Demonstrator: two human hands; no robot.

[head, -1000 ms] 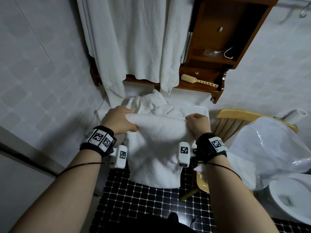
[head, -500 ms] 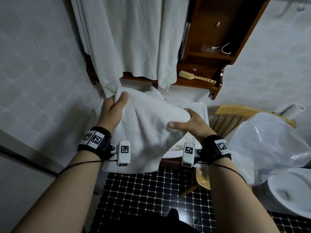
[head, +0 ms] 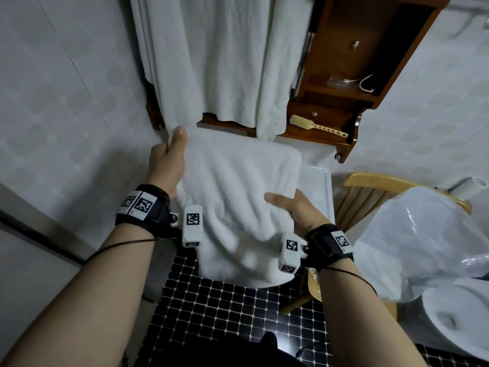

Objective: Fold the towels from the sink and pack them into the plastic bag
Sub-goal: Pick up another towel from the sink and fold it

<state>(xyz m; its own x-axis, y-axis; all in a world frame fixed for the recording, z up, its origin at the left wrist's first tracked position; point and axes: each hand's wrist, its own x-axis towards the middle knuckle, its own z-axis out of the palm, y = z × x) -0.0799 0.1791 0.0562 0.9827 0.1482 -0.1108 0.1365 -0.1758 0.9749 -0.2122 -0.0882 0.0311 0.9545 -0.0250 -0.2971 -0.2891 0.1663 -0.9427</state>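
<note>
Folded white towel [head: 238,202] is held up in the air directly over the sink [head: 321,186], covering most of it; only the sink's right rim is seen. Towel's lower end is hung down past the sink's front edge, above the black tiled floor [head: 211,313].

Left hand [head: 166,165]: towel's upper-left edge is grasped, thumb laid up along the front, fingers hidden behind the cloth. Right hand [head: 293,210]: towel's right side is grasped lower down, thumb pressed across the front, fingers hidden underneath.

Plastic bag [head: 412,234] is sat well right of the sink, draped over a wooden chair [head: 370,181], mouth not visible. Toilet [head: 455,321] is seen right of the sink, nearer than the bag.

Above the sink: white cloths [head: 225,62] are hung from a wooden cabinet [head: 370,49]; a brush [head: 315,125] is laid on its lower shelf, up and right of the sink.
</note>
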